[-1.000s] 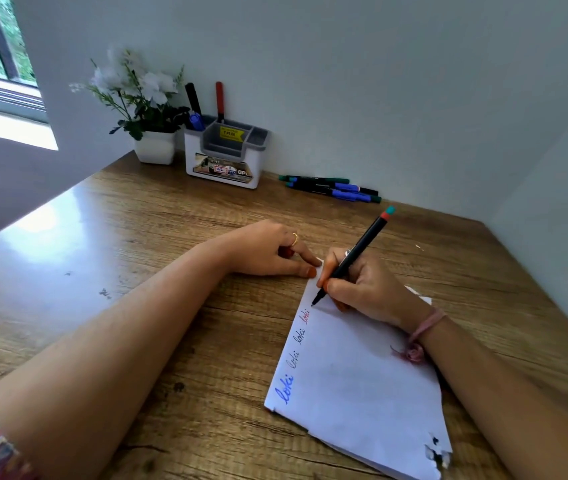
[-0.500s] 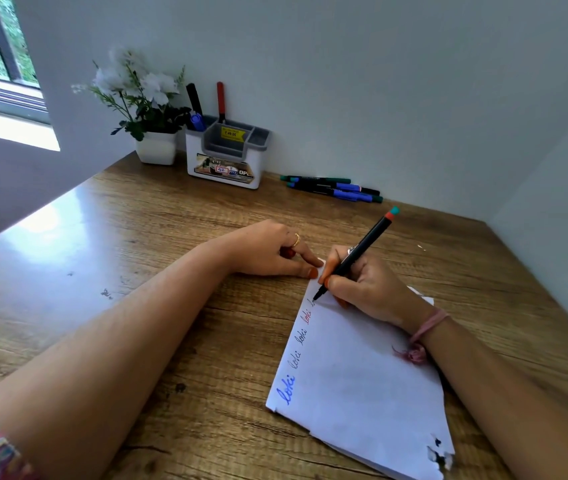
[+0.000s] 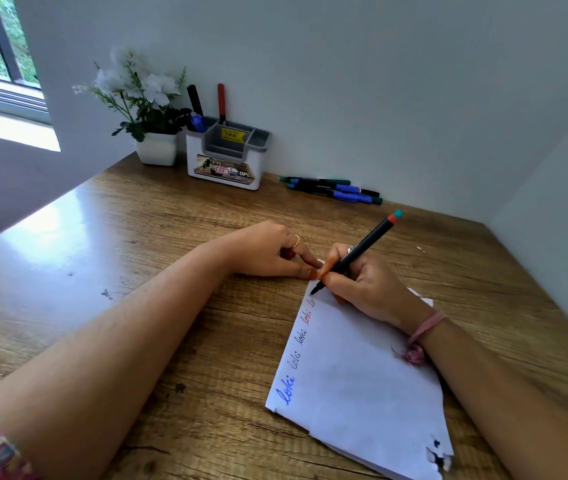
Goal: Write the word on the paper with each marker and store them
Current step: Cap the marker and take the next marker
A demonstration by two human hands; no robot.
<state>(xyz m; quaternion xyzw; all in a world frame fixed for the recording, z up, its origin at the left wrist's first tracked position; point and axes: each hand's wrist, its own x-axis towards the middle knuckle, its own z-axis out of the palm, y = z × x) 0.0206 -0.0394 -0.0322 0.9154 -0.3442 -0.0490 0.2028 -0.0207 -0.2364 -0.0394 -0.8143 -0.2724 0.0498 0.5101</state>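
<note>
Change: since 0.5 s ago, pen tip shifted slightly up the paper edge; a new partial word, "lo", is now seen past the red one; left hand unmoved.
Right hand (image 3: 367, 289): grip closed on marker (image 3: 357, 252), pinched betw. thumb & fingers; pink band worn at wrist.
Marker: black barrel, red/teal end tilted up-right; tip touching paper (image 3: 362, 386) at its far left edge.
Left hand (image 3: 268, 251): fingers loosely curled, nothing held; fingertips pressed at paper's far corner; ring worn.
Paper: white, flat on table (image 3: 119, 271), near corner torn; "loki" written along left edge in blue, then twice dark, then red.
Holder (image 3: 228, 155): white/grey, at wall; black, blue & red markers stood in it.
Spare markers (image 3: 332, 190): green & blue, laid at wall, right of holder.
Plant (image 3: 144, 109): white pot, left of holder.
</note>
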